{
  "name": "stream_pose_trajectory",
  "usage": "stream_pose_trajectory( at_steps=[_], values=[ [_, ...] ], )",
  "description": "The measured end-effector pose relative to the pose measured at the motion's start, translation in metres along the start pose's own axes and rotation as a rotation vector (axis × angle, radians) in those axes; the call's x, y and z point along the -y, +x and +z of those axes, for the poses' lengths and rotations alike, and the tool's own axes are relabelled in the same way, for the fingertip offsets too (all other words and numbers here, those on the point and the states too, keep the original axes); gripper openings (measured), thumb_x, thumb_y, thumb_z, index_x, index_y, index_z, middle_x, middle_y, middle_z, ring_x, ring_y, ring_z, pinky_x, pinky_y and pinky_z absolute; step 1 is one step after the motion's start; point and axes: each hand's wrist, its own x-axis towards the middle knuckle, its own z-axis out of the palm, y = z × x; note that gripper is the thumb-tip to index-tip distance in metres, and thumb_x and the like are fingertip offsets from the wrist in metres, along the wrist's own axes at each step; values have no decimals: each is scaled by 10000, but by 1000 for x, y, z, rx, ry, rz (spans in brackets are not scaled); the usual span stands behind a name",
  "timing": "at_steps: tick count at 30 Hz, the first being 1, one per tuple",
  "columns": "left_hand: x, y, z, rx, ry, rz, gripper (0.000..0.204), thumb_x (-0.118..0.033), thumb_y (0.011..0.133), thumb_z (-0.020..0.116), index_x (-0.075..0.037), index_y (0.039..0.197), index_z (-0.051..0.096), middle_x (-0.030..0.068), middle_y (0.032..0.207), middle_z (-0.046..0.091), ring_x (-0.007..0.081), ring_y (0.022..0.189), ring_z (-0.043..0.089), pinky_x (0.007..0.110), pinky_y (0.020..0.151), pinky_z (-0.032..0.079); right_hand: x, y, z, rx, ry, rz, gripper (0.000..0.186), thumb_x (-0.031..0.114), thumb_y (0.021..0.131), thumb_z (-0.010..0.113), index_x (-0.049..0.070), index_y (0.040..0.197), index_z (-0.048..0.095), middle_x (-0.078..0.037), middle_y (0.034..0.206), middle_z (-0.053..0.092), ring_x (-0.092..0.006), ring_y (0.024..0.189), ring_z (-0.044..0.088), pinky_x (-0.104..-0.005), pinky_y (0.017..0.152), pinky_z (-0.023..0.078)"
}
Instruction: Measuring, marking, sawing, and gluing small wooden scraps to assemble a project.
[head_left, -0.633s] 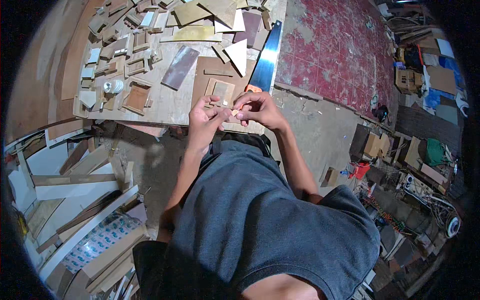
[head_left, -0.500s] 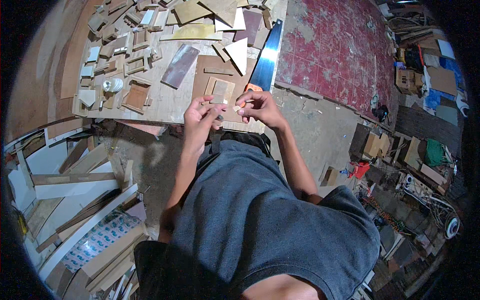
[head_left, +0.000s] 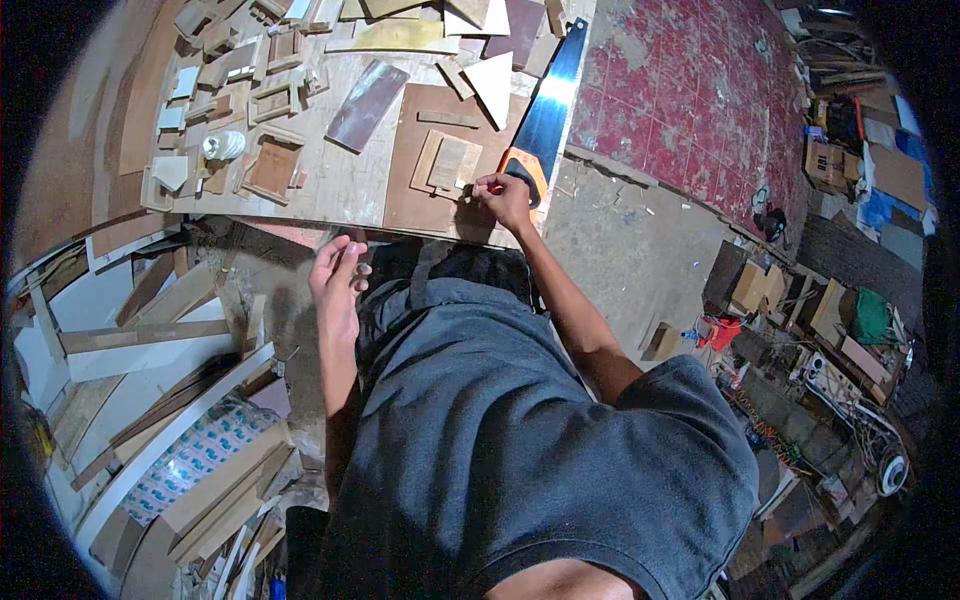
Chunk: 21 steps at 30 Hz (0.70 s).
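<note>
My right hand is closed in a pinch at the right edge of a small wooden assembly made of stacked flat pieces. The little wood piece in this pinch is mostly hidden by the fingertips. Under the assembly lies a brown board. Off the table's front edge hangs my left hand, its fingers loosely curled and apart, with nothing visible in them. Beside my right hand rests a handsaw with an orange and black handle. Behind the assembly is a thin wood strip.
Several small wooden frames and a white bulb crowd the table's left. A dark panel and a white triangular piece lie farther back. Wood offcuts are piled on the floor at left, with clutter at right.
My left hand has drawn away from the assembly, left and toward me, past the table edge. My right hand has moved forward to the assembly's right edge. The view has shifted slightly.
</note>
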Motion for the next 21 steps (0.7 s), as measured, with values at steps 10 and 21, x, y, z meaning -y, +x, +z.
stream_pose_trajectory(
  at_steps=[10,21],
  values=[
    [20,-7,-26,-137,-73,-24,213,-191,953,660,-131,1149,603,9,1046,645,95,782,549,244,656,388,1,2,22,5,-99,-74,97,52,856,699,-18,914,733,-66,744,728,-101,660,678,-245,613,537],
    [29,-11,-33,-165,-102,-15,246,-137,918,699,-114,1143,602,9,1046,666,83,756,561,230,618,398,-10,3,28,-36,-116,-76,128,83,883,702,-38,923,711,-60,760,727,-107,679,682,-240,635,543]
  ],
)
